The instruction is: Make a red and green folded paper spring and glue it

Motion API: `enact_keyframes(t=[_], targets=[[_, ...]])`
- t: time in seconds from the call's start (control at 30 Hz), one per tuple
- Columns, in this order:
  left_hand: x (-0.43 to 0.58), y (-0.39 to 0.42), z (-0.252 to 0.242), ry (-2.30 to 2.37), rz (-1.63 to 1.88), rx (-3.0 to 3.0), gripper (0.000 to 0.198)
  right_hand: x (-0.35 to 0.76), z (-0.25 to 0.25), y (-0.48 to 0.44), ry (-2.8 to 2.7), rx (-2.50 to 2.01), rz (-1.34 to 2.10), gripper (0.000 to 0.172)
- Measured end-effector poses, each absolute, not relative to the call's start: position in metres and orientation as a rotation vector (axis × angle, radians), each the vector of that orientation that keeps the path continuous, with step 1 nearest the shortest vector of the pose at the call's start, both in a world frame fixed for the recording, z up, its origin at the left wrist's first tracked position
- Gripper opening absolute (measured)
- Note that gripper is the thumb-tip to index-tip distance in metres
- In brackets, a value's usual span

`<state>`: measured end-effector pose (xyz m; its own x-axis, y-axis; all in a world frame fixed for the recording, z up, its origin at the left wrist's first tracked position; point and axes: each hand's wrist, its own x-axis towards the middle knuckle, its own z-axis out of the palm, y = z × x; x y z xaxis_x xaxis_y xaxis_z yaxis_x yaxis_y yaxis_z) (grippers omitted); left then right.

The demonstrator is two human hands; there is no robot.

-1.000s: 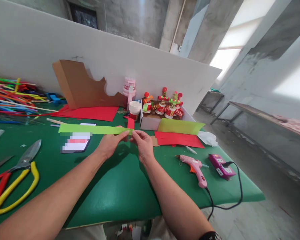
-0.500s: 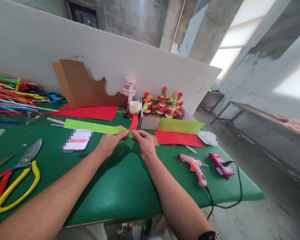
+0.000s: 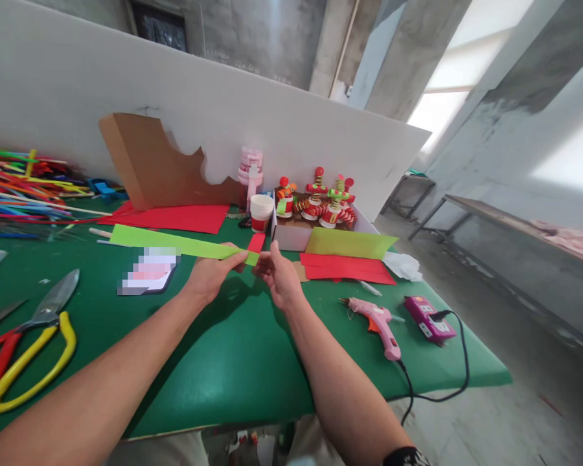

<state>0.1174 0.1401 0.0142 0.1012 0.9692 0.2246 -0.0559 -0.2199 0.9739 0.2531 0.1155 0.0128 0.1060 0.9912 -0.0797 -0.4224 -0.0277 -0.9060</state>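
Observation:
My left hand (image 3: 214,275) pinches the right end of a long light-green paper strip (image 3: 165,241) that reaches left above the green table (image 3: 233,369). My right hand (image 3: 279,275) is closed too, its fingertips pinched at the joint where a red paper strip (image 3: 256,242) crosses the green one. Both hands meet in the middle of the table, a little above its surface. The red strip sticks up and away behind my fingers.
Large scissors with red and yellow handles (image 3: 29,343) lie at the left. A pink glue gun (image 3: 376,318) and its plug block (image 3: 427,318) lie at the right with a black cord. Behind are red paper sheets (image 3: 175,218), a paper cup (image 3: 262,211), a white box (image 3: 291,238) of finished figures, and coloured straws (image 3: 24,188).
The green strip's far end has swung back and away to the left. The red strip has shifted upright behind my fingers. Both hands have stayed pinched at the joint.

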Motion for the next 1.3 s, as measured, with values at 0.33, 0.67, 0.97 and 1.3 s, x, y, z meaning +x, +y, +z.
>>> enact_keyframes(t=[0.33,0.67,0.97,1.3], targets=[[0.117,0.142,0.016,0.893,1.163,1.108,0.038,0.255,0.006,0.119,-0.626,-0.94,1.33,0.034],[0.118,0.142,0.009,0.867,1.141,1.217,0.035,0.252,0.005,0.119,-0.611,-0.896,1.386,0.03],[0.117,0.139,0.012,1.022,1.055,1.578,0.037,0.25,0.0,0.117,-0.718,-0.898,1.312,0.028],[0.115,0.144,0.013,1.068,1.256,1.351,0.03,0.25,0.011,0.114,-0.851,-1.108,1.296,0.046]])
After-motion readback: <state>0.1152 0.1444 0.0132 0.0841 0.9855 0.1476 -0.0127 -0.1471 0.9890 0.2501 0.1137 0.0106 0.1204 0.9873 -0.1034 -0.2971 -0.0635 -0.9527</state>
